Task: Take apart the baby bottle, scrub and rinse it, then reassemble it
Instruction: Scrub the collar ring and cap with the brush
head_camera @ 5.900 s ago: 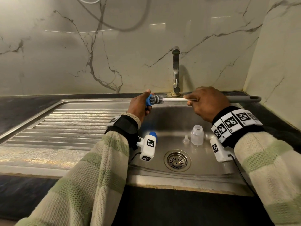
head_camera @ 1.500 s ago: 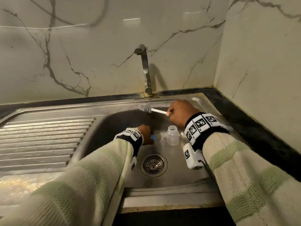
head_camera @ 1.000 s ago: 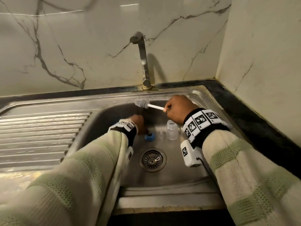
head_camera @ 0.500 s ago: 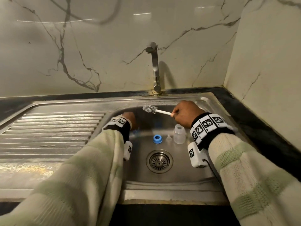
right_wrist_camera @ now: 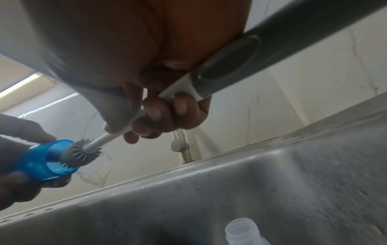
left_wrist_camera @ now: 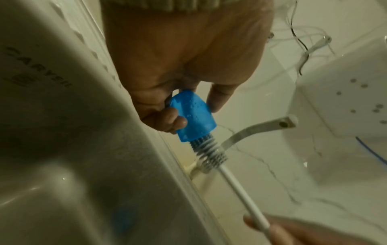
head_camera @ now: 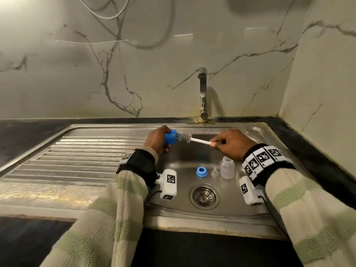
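Two hands work above a steel sink (head_camera: pixel 250 130) in the head view: the left hand (head_camera: pixel 157 140) grips a blue cap (head_camera: pixel 170 138) while the right hand (head_camera: pixel 231 144) holds a long brush (head_camera: pixel 198 140), its grey bristle head partly inside the cap's open end. On the sink floor stand the other pieces of the baby bottle, taken apart: a blue ring (head_camera: pixel 201 171), a small clear teat (head_camera: pixel 214 172) just beside it, and the clear bottle (head_camera: pixel 227 169), upright and open, all behind the drain (head_camera: pixel 204 196). No water appears to run from the tap (head_camera: pixel 202 93).

From the left wrist, fingers (left_wrist_camera: pixel 173 121) and thumb curl round the cap (left_wrist_camera: pixel 192 114), which carries water droplets; the ribbed bristles (left_wrist_camera: pixel 207 149) stick out of its mouth and the white shaft runs down to the other hand at the frame's lower edge.

From the right wrist, fingers (right_wrist_camera: pixel 167 114) wrap the brush where white shaft meets grey handle (right_wrist_camera: pixel 272 49), and the bristle head (right_wrist_camera: pixel 81 154) sits in the cap's mouth (right_wrist_camera: pixel 48 160). The bottle's threaded neck (right_wrist_camera: pixel 243 230) shows below.

Judging by this, disassembly is done and scrubbing is under way on the cap. Whether ring, teat and bottle have been scrubbed cannot be told; rinsing and reassembly seem still ahead.
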The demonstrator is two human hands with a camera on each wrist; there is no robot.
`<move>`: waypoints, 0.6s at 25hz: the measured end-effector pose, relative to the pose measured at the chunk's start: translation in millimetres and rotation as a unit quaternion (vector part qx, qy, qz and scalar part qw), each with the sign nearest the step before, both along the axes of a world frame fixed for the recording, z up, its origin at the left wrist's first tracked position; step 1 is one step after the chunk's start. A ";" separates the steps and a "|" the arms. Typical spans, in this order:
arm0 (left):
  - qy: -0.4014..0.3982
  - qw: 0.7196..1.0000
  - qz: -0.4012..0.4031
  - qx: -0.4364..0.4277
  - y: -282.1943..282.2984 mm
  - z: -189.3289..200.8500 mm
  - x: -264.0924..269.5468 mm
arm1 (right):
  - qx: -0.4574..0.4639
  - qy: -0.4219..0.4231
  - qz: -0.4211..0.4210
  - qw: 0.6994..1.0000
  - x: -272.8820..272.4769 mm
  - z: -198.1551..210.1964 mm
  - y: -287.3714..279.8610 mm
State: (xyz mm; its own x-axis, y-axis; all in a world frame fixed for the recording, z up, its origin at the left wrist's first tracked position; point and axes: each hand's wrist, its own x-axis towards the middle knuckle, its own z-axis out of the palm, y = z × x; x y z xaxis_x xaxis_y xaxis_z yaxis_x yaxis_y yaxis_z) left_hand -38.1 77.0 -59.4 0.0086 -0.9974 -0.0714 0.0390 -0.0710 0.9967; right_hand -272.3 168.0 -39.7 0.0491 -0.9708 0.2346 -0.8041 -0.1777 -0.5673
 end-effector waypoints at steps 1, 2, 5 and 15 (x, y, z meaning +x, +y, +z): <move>-0.015 1.000 -0.019 0.000 -1.2 -3.4 -4.9 | -0.003 0.006 -0.003 1.000 1.2 -0.1 -0.1; -0.027 0.999 -0.034 0.002 -2.5 -6.2 -9.3 | -0.004 0.011 -0.002 1.000 2.8 1.1 0.2; -0.009 0.998 -0.056 0.017 -7.6 -11.9 -15.6 | -0.007 0.029 0.019 0.999 8.8 0.2 -0.7; -0.062 0.994 -0.075 -0.044 -15.7 -14.6 -8.9 | -0.056 0.128 0.001 0.990 11.3 0.2 -4.7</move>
State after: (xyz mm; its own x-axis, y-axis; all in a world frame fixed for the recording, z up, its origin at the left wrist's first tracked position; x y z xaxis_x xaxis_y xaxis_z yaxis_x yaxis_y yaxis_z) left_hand -47.0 61.2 -73.9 -0.1372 -0.9905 0.0090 -0.0885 0.0213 0.9959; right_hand -260.9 163.2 -39.5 0.1225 -0.9392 0.3208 -0.9191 -0.2293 -0.3205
